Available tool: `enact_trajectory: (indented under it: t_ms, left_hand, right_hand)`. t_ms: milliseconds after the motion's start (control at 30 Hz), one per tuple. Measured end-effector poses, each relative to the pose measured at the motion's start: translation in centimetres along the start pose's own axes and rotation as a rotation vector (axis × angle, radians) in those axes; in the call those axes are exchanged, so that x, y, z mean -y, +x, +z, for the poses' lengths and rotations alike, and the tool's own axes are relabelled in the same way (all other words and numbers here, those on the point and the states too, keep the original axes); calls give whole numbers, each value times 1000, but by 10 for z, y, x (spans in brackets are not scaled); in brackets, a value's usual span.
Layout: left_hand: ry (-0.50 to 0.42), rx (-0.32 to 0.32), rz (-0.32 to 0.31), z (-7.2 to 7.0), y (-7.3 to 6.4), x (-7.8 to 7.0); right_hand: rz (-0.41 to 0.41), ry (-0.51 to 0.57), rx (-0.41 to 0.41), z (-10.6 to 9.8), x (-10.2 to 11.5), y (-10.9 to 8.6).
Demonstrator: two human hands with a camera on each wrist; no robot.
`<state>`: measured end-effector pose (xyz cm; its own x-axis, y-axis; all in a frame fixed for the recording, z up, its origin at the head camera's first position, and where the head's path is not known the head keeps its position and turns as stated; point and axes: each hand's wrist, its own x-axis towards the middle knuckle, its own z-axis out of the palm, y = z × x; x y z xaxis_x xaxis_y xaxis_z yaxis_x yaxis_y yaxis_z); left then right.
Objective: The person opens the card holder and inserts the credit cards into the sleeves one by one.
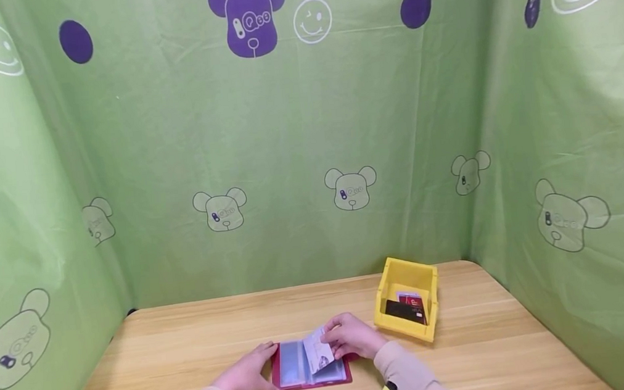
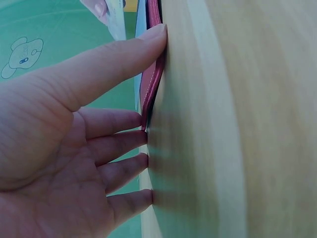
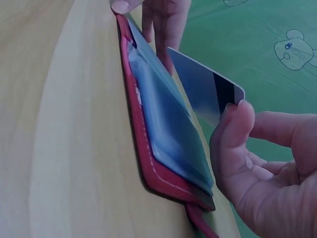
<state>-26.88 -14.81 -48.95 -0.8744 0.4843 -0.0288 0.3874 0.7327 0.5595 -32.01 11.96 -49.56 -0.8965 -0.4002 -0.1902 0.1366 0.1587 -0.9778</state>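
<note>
A red card holder [image 1: 275,371] lies opened flat on the wooden table, its clear plastic sleeves [image 1: 291,364] spread to both sides. My left hand [image 1: 248,373] rests at its left edge, the thumb at the near corner and the fairly straight fingers [image 2: 116,144] along the side. Over the right-hand sleeves, my right hand [image 1: 352,336] pinches a pale plastic card [image 1: 318,350] between thumb and fingers. In the right wrist view the card [image 3: 198,87] stands tilted above the sleeves [image 3: 166,119], a dark stripe across its back.
To the right and farther back stands a yellow bin [image 1: 410,273], holding a black card [image 1: 404,311] and a red card [image 1: 410,299]. The wooden table [image 1: 190,329] is enclosed by green printed curtains [image 1: 293,240] at the back and both sides.
</note>
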Motion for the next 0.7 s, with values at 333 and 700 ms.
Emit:
enact_trajectory:
  t_ms: [333,700]
  left_hand:
    - [-5,11,-6,0,1,-1]
    - [-11,14,-1,0,2,3]
  right_hand:
    - [41,-43,-36,7,0,2]
    - [38,-93,-60,11,0,6]
